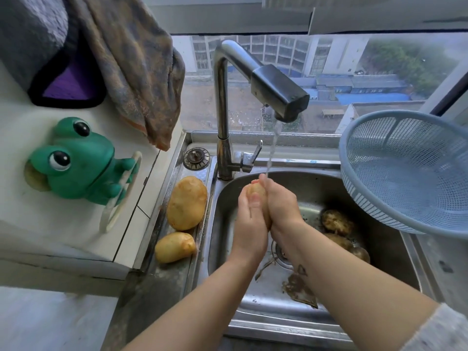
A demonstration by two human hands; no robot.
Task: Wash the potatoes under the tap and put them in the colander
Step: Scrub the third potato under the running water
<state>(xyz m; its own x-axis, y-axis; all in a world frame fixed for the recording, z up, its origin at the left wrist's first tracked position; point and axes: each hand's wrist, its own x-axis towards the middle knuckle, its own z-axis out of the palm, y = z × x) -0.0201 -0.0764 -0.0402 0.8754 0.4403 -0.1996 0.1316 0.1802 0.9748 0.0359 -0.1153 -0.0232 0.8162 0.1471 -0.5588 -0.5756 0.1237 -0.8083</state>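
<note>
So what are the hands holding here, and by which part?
One potato, clasped between both hands under the running tap: the left hand curls round its left side, the right hand round its right side. Only its top shows.

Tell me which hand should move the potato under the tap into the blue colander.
Probably right. The right hand grips the yellow-brown potato on the side nearer the pale blue plastic mesh colander, which stands right of the steel sink; the left hand would reach across.
</note>
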